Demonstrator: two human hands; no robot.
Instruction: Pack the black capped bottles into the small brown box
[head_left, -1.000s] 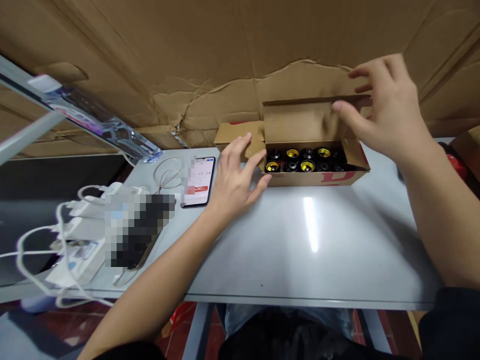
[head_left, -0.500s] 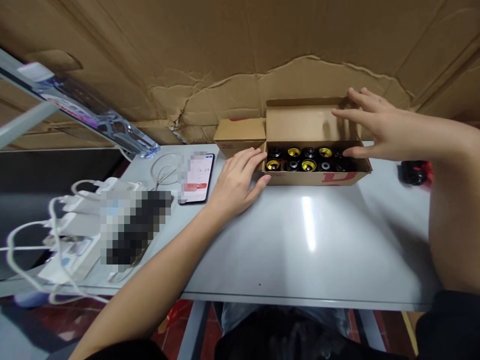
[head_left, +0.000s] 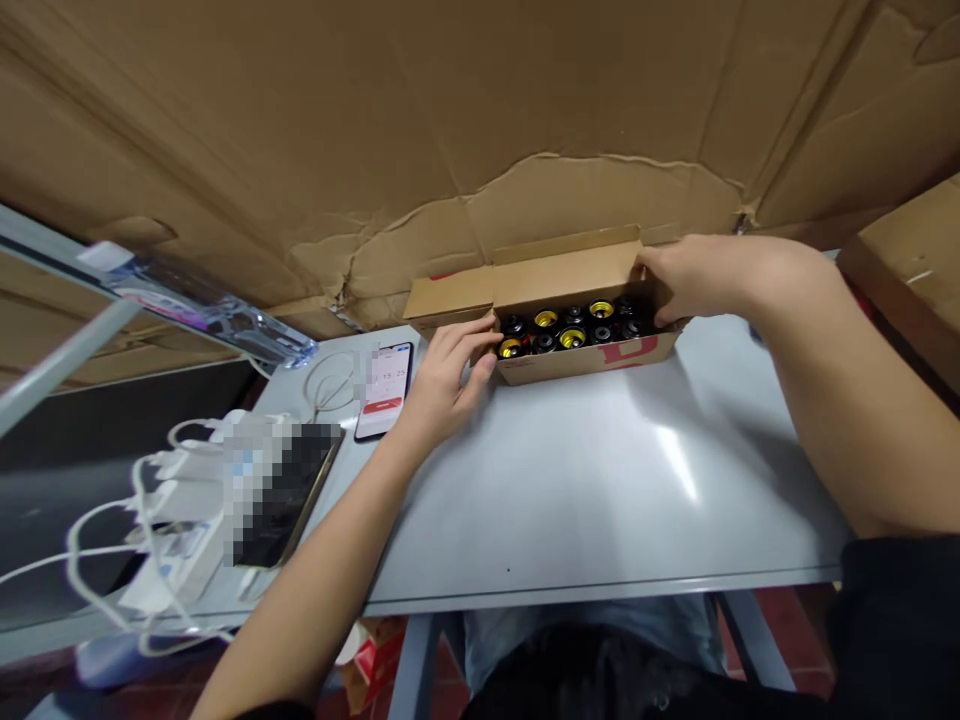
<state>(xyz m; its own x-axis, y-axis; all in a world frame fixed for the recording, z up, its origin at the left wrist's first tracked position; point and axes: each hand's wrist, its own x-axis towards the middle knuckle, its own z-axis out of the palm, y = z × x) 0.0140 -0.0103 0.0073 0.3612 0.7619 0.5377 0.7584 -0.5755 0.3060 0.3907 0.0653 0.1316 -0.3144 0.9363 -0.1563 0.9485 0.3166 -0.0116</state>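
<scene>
A long, low cardboard box (head_left: 562, 368) stands on the table with its lid raised at the back and a side flap folded out at the left. Inside it are two rows of round black parts (head_left: 602, 335), several with yellow ring-shaped tops (head_left: 572, 337). My left hand (head_left: 448, 378) holds the box's left end, fingers over the edge by the flap and thumb near the front corner. At the other end, my right hand (head_left: 686, 278) is curled around the box's right end, thumb low by the opening and fingers up near the lid; some fingertips are hidden.
A phone (head_left: 384, 390) with a lit screen lies left of my left hand. Nearer stand a dark phone (head_left: 289, 500), a white power strip (head_left: 184, 560) and tangled cables. A plastic bottle (head_left: 202, 305) leans at the back left. Another carton (head_left: 911, 275) is at the right; cardboard sheeting backs the table.
My right hand has come down from above the box onto its right end, with its fingers curled in. The view has shifted and tilted; my left hand stays on the left end.
</scene>
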